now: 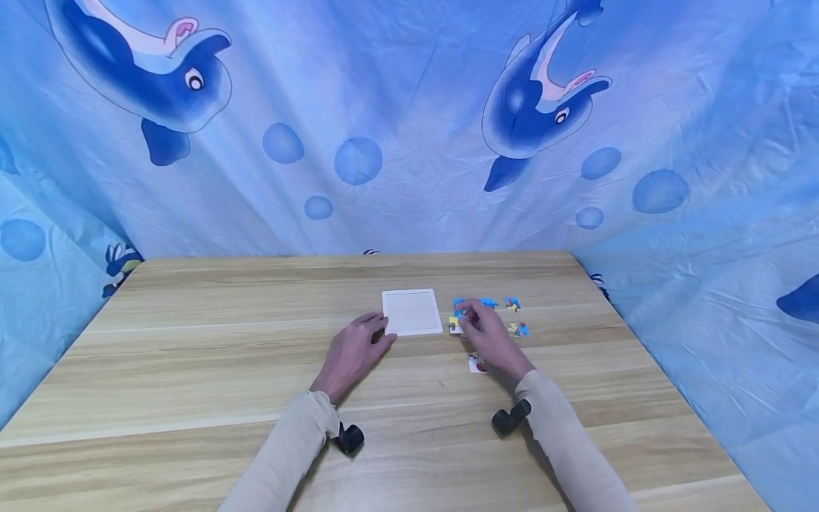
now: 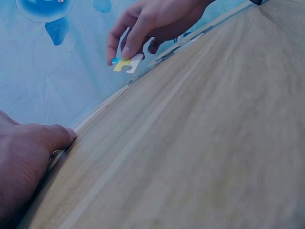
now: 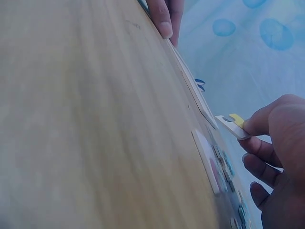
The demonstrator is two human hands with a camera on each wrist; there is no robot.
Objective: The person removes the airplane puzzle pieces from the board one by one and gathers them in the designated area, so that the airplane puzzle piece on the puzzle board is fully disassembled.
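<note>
My right hand [image 1: 494, 343] pinches a yellow and white jigsaw puzzle piece [image 2: 127, 65] between thumb and fingers. In the left wrist view the piece is raised above the tabletop, with a notch on its lower edge. A square white puzzle tray [image 1: 414, 332] with a raised border lies flat, bare inside. At its left edge my left hand [image 1: 352, 354] rests, thumb and fingertips touching the border. Loose puzzle pieces lie under and around my right hand: a blue one [image 1: 488, 303], a blue and yellow one [image 1: 520, 329] and a white and red one [image 1: 476, 365] among them.
The wooden table [image 1: 192, 370] spreads out on both sides of my arms. Behind it and along its sides hangs a blue curtain [image 1: 409, 128] printed with dolphins and bubbles. Each wrist carries a small black camera [image 1: 350, 439].
</note>
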